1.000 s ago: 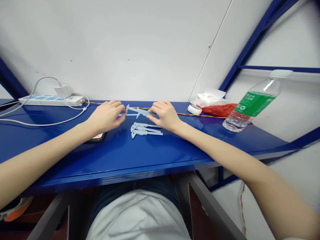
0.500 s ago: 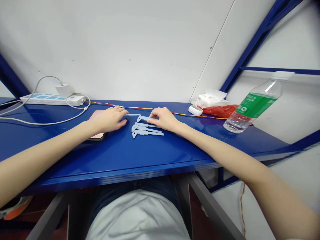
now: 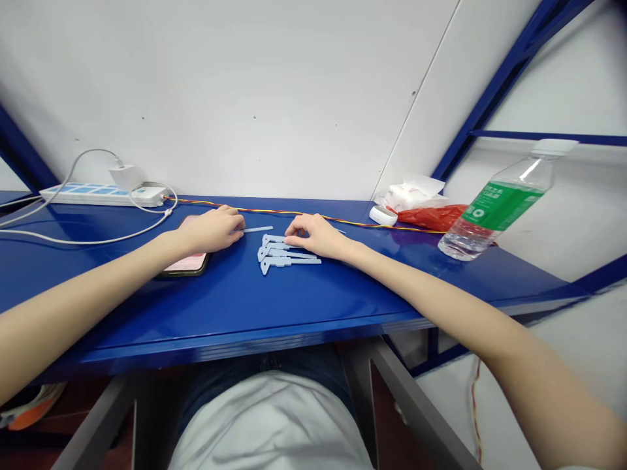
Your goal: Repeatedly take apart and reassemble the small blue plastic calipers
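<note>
Several pale grey-blue plastic vernier calipers (image 3: 279,262) lie in a loose, overlapping stack on the blue table, their jaws to the left. My right hand (image 3: 321,236) rests at the back of this stack, with curled thumb and fingers closed on the rearmost caliper (image 3: 272,239) and covering its right part. Left of the stack, my left hand (image 3: 215,230) is closed on another caliper, whose thin beam (image 3: 258,229) points right out of the fingers; its jaw end is hidden. A thin pale tip (image 3: 339,230) shows behind my right wrist.
A phone (image 3: 189,264) lies partly under my left forearm. At the back left is a power strip (image 3: 98,194) with a white charger and cable. On the right are a small white device (image 3: 383,216), a red plastic bag (image 3: 431,216) and a water bottle (image 3: 494,202).
My left hand has moved slightly left and its fingers have closed on a caliper. My right hand has come a little nearer, bringing the rearmost caliper's jaws left and against the stack.
</note>
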Tool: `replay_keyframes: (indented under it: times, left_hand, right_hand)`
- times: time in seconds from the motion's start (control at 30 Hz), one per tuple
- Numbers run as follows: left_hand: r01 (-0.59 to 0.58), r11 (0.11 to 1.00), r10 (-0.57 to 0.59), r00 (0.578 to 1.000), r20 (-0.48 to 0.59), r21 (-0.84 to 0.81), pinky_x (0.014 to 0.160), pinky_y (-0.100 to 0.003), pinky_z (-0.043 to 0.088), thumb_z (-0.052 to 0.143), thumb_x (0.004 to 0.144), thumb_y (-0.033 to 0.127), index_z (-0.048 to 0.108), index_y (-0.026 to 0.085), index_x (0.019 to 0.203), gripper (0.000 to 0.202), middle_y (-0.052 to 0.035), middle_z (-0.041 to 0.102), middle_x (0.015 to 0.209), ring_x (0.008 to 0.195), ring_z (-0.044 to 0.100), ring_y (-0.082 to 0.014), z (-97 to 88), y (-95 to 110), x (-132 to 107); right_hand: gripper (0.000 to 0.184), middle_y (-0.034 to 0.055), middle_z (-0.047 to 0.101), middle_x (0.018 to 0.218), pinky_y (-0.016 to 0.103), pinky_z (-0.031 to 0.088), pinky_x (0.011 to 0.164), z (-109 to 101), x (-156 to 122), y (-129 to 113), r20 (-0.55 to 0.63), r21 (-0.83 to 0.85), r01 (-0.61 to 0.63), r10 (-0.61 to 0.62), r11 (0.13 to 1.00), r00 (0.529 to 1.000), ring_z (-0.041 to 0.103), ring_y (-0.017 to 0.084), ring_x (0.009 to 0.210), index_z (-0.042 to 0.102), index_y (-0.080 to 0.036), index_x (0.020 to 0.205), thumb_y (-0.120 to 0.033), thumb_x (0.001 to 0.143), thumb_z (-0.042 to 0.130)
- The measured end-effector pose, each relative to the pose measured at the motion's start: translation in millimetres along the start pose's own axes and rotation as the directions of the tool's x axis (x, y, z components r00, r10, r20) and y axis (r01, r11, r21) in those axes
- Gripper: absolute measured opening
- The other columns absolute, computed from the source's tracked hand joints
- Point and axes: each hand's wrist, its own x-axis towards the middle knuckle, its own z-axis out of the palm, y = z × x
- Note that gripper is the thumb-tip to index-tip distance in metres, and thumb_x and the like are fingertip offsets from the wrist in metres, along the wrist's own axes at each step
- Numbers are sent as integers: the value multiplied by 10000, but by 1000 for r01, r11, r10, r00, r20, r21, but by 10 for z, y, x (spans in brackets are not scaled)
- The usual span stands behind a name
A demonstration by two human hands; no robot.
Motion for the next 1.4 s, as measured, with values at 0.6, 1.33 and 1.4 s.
replay_keyframes:
  times: [0.6,1.33,1.4]
  left_hand:
    - [37,999,-38,999,-39,-35,626,-301,489,432,793,269,590,207,822,172,-68,670,833,730,613,-199,-128,120,-47]
    - [-55,968,107,973,-205,245,804,-365,446,438,859,245,595,175,856,172,-95,666,913,922,599,-248,-150,168,-79]
    - [-64,966,125,964,-236,251,805,-367,443,437,863,236,600,170,859,176,-95,668,906,932,596,-252,-149,177,-79]
  right_hand:
    - [251,137,628,1021,404,391,805,-149,-17,485,-150,-446,-341,306,828,940,546,265,957,662,-142,960,-338,842,560]
    - [104,75,660,893,317,379,686,-259,-23,276,61,-373,-217,257,902,964,580,202,796,623,-168,829,-250,842,559]
    - [107,78,653,892,321,370,701,-264,-29,276,37,-402,-163,194,901,980,568,203,795,607,-164,856,-253,847,549]
